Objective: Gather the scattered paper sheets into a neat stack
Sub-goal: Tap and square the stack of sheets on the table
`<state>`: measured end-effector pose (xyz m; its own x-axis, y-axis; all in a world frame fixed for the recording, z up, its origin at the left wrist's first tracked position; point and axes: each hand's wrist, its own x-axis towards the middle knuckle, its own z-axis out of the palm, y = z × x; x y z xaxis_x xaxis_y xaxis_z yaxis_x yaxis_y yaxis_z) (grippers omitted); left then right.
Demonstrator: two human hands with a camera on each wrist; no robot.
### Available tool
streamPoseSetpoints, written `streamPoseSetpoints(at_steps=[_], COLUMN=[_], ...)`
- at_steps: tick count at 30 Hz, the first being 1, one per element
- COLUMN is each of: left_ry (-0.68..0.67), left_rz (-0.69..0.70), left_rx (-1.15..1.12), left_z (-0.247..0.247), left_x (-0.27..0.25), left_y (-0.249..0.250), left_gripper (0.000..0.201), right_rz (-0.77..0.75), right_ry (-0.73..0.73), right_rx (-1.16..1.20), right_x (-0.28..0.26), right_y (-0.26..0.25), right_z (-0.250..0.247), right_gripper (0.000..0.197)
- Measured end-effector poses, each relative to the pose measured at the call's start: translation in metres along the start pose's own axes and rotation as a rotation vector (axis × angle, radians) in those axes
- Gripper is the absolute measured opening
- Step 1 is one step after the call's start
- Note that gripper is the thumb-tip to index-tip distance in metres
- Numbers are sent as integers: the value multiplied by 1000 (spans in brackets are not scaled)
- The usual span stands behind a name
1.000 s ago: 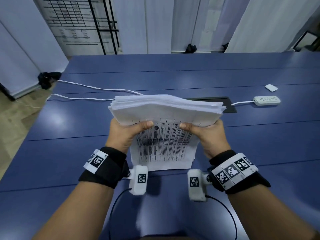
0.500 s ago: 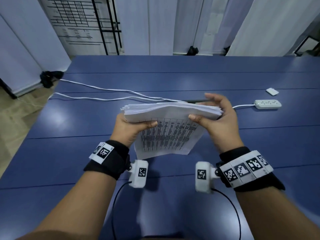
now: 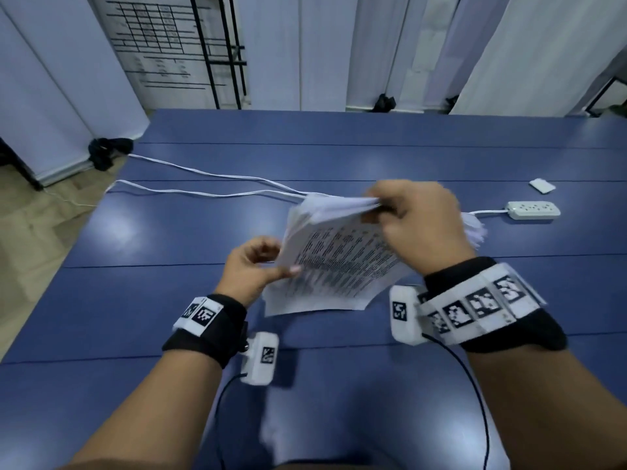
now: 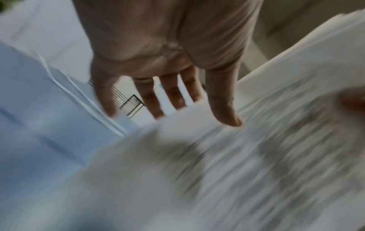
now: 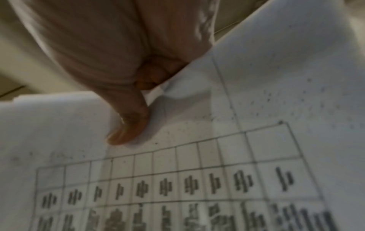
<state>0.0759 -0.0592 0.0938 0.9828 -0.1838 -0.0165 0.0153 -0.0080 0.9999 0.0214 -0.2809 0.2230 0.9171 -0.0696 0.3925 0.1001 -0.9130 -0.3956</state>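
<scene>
1. The step in hand looks like squaring up: the paper sheets (image 3: 342, 256) are already gathered into one bundle, held above the counter (image 3: 169, 300) between the two hands, tilted with its printed face toward the person.
2. The right hand (image 3: 420, 218) pinches the bundle's top edge, thumb pressed on the printed side and fingers curled behind, as the right wrist view shows.
3. The left hand (image 3: 254, 266) sits at the bundle's lower left edge; its thumb touches the paper, while in the left wrist view its fingers (image 4: 150, 100) look spread and fairly straight, so it seems to steady the bundle, not clamp it.
4. The lower edges look uneven, though blur hides the detail. The next move probably calls for tapping an edge on the counter, with a loose enough hold to let sheets slide level.
5. Count: one bundle of many sheets, too many and too blurred to number; no loose sheets are visible on the counter.
6. Beyond the right hand lie one power strip (image 3: 533, 210) and one small white tag (image 3: 542, 185); two white cables (image 3: 203, 184) run off beyond the left hand.
</scene>
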Motion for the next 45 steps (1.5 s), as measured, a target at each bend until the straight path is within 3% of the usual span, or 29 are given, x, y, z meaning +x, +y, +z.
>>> streamPoseSetpoints(at_steps=[2, 4, 5, 7, 8, 11, 13, 17, 20, 24, 26, 29, 31, 33, 35, 37, 39, 41, 45], left_ry=[104, 175, 168, 90, 60, 74, 127, 149, 112, 99, 107, 104, 109, 98, 92, 108, 111, 86, 55], left_rz=[-65, -102, -111, -106, -88, 5, 39, 63, 8, -151, -173, -168, -150, -117, -51, 13, 34, -4, -168], left_rx=[96, 26, -41, -143, -148, -130, -115, -100, -115, -164, -186, -196, -193, -177, -168, -174, -169, -154, -175], left_z=[-26, -45, -49, -50, -47, -47, -55, -58, -60, -55, -52, -50, -51, -52, -54, -60, -64, -63, -56], left_x=[-4, -10, -13, -16, -15, -7, 1, 7, 6, -1, 3, 8, 8, 6, 4, 4, 3, 1, -1], left_y=[-26, -46, -49, -44, -36, -13, -8, -15, -37, -70, -76, -77, -73, -65, -54, -48, -48, -56, -83], left_gripper=[69, 96, 100, 87, 76, 54, 55, 44, 46, 83, 89, 96, 99, 84, 64, 61, 57, 58, 84], right_rz=[124, 226, 271, 375, 434, 526, 509, 473, 534, 667, 707, 728, 690, 645, 566, 469, 409, 441, 627], right_ry=[96, 175, 199, 231, 238, 222, 194, 152, 70, -62, -48, -8, 11, 29, 73, 115, 147, 134, 0], right_rx=[404, 755, 876, 1091, 1190, 1353, 1421, 1444, 1330, 1174, 1195, 1229, 1225, 1218, 1210, 1199, 1198, 1180, 1121], right_x=[1, -6, -11, -26, -33, -49, -53, -51, -59, -83, -86, -82, -78, -73, -65, -58, -58, -64, -90], right_y=[22, 44, 53, 69, 77, 91, 92, 97, 109, 127, 127, 125, 123, 117, 109, 101, 100, 104, 128], right_z=[-10, -17, -17, 0, 12, 46, 57, 64, 76, 103, 111, 114, 109, 98, 83, 68, 65, 76, 116], right_gripper=[27, 39, 33, 24, 28, 67, 75, 59, 78, 96, 101, 77, 80, 73, 49, 31, 24, 24, 47])
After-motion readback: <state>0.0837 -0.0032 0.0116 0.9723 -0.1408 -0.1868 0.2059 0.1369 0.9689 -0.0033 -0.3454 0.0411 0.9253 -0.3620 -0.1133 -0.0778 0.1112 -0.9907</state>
